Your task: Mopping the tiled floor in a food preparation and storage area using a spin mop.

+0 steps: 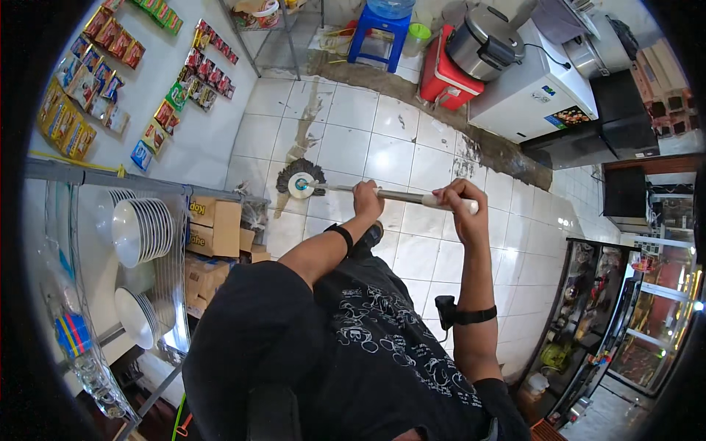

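A spin mop with a round white plate and a dark stringy mop head (pixel 300 177) rests on the white tiled floor (pixel 345 144), at the left end of its metal handle (pixel 400 194). My left hand (pixel 368 199) is closed round the handle's middle. At the handle's white end grip, my right hand (pixel 462 205) holds on with bent fingers. A brownish streak (pixel 306 124) runs along the tiles, passing by the mop head. Part of my shoe (pixel 376 231) shows just below my left hand.
Cardboard boxes (pixel 223 226) and a wire rack with stacked white plates (pixel 144 231) stand at the left. A blue stool (pixel 380 34), a red cooler box (pixel 449 77) and a white chest freezer (pixel 538 91) line the far side. Dark-framed shelving (pixel 579 314) stands at the right.
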The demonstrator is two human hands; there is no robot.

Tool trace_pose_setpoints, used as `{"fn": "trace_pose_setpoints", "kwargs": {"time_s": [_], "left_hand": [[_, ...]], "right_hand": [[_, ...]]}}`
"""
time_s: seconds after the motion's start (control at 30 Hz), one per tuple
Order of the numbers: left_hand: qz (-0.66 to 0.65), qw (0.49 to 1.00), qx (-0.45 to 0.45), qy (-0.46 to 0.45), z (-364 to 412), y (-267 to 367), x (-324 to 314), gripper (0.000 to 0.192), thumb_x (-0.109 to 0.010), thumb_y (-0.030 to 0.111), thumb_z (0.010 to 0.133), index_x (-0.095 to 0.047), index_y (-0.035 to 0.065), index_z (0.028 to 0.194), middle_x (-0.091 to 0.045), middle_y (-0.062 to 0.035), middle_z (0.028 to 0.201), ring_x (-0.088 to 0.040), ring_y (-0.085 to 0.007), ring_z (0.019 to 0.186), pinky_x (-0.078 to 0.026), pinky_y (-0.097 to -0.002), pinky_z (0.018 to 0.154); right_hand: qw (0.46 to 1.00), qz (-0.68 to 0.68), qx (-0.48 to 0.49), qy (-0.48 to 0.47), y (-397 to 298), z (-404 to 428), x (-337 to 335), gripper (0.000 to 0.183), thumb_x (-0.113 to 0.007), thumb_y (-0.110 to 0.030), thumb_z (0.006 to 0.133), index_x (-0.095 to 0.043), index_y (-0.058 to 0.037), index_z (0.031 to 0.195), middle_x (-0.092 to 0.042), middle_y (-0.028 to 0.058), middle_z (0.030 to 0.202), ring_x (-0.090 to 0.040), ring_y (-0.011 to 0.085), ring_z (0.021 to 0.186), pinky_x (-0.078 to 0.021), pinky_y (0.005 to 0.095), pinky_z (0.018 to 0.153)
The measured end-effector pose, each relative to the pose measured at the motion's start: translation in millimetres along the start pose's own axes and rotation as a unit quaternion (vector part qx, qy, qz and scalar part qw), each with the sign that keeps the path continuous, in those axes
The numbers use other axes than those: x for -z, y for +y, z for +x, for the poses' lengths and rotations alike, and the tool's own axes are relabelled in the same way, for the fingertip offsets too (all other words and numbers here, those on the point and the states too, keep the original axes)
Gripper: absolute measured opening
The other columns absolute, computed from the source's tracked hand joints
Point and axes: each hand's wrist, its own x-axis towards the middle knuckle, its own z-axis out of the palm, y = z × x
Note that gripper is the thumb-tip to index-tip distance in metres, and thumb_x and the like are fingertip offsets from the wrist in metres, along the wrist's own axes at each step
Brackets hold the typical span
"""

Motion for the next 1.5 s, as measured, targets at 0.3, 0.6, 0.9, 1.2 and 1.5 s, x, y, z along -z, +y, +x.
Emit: {"fn": "trace_pose_setpoints", "kwargs": {"time_s": [0.3, 0.6, 0.9, 1.2, 1.5], "left_hand": [[-0.109, 0.982, -0.113, 0.107, 46, 70, -35, 0.011, -0.066, 0.007, 0.074, -0.055, 0.0041, 0.072, -0.05, -0.0166, 0.07, -0.051, -0.0331, 0.087, -0.043, -0.0423, 0.075], [-0.018, 0.996, -0.071, -0.057, 83, 106, -77, 0.038, -0.074, 0.01, 0.073, -0.054, 0.0099, 0.105, -0.059, -0.0196, 0.111, -0.058, -0.0354, 0.104, -0.051, -0.0438, 0.079], [0.021, 0.926, -0.266, -0.268, 69, 105, -70, 0.023, -0.069, 0.024, 0.073, -0.065, 0.0108, 0.091, -0.068, -0.0149, 0.09, -0.065, -0.0353, 0.087, -0.052, -0.0455, 0.076], [0.041, 0.877, -0.275, -0.392, -2, 105, -18, 0.025, -0.07, 0.036, 0.08, -0.068, 0.0135, 0.092, -0.068, -0.0129, 0.091, -0.064, -0.0353, 0.088, -0.051, -0.0475, 0.075], [0.082, 0.904, -0.189, -0.374, -51, 81, 51, 0.034, -0.066, 0.042, 0.082, -0.071, 0.0084, 0.081, -0.068, -0.0161, 0.081, -0.065, -0.0346, 0.077, -0.052, -0.046, 0.069]], "right_hand": [[0.993, -0.04, 0.076, -0.086, -38, 27, 22, 0.028, -0.061, -0.006, 0.084, -0.041, -0.0038, 0.065, -0.048, 0.0051, 0.064, -0.045, 0.0129, 0.061, -0.0364, 0.0278, 0.057], [0.969, -0.226, 0.064, 0.082, -9, -4, 38, 0.023, -0.062, -0.005, 0.088, -0.048, -0.0005, 0.07, -0.05, 0.0041, 0.069, -0.046, 0.0122, 0.069, -0.0395, 0.026, 0.066], [0.932, -0.253, 0.091, 0.244, -14, -32, -3, 0.028, -0.058, -0.009, 0.093, -0.049, 0.0, 0.069, -0.048, 0.0032, 0.061, -0.043, 0.0087, 0.059, -0.0352, 0.0241, 0.056], [0.946, -0.143, 0.168, 0.238, -63, -41, -8, 0.03, -0.052, -0.008, 0.095, -0.044, -0.0026, 0.067, -0.045, 0.0035, 0.059, -0.044, 0.0094, 0.051, -0.0337, 0.0237, 0.049], [0.962, 0.018, 0.152, 0.227, -65, -51, 8, 0.035, -0.053, -0.01, 0.095, -0.036, -0.0058, 0.064, -0.033, 0.0036, 0.055, -0.035, 0.0138, 0.044, -0.0325, 0.0291, 0.045]]}}
